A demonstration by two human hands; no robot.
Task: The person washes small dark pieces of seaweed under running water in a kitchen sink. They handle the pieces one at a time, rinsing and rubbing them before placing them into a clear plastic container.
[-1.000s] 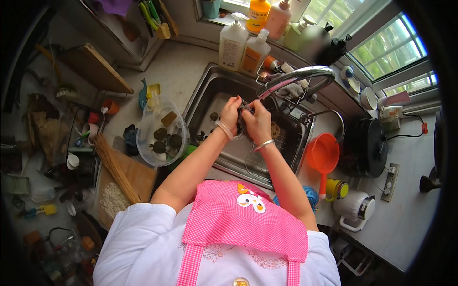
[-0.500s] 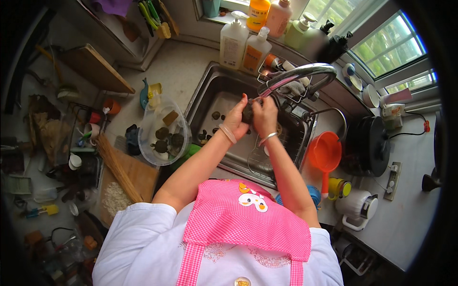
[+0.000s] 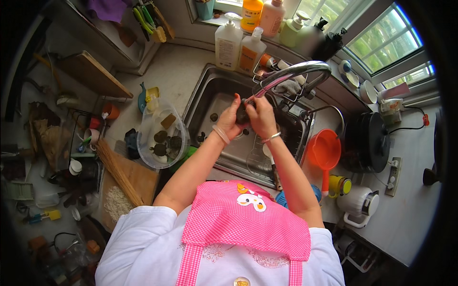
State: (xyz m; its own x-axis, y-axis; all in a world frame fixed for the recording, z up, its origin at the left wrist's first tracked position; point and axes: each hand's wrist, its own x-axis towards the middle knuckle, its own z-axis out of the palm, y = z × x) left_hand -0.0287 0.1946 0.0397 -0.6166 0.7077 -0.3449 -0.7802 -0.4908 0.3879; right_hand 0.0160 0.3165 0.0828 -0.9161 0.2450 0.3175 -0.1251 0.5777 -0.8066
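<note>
Both hands meet over the stainless-steel sink [image 3: 200,102] at the centre of the frame. The left hand [image 3: 231,119] holds a dark, rounded object [image 3: 243,115], its thumb raised; the surface detail of the object is largely covered by the fingers. The right hand [image 3: 262,117], fingers bent, lies against the upper right side of the same object; whether its fingers grip anything cannot be told. The curved chrome tap [image 3: 305,68] reaches in from the upper right, its end near the right hand. Small dark lumps [image 3: 213,117] lie on the sink floor, left of the hands. To the left, on the pale worktop [image 3: 179,59], stands a clear plastic tub [image 3: 155,112] containing a brown block [image 3: 168,121] and several dark, rounded, turtle-like shapes [image 3: 175,143]. Lower left, a bundle of straw-coloured stalks [image 3: 117,169] lies across a light wooden board [image 3: 143,176]. Right of the sink are an orange-red plastic ladle [image 3: 324,148], a black lidded pot [image 3: 365,143] and a white kettle [image 3: 355,205].
</note>
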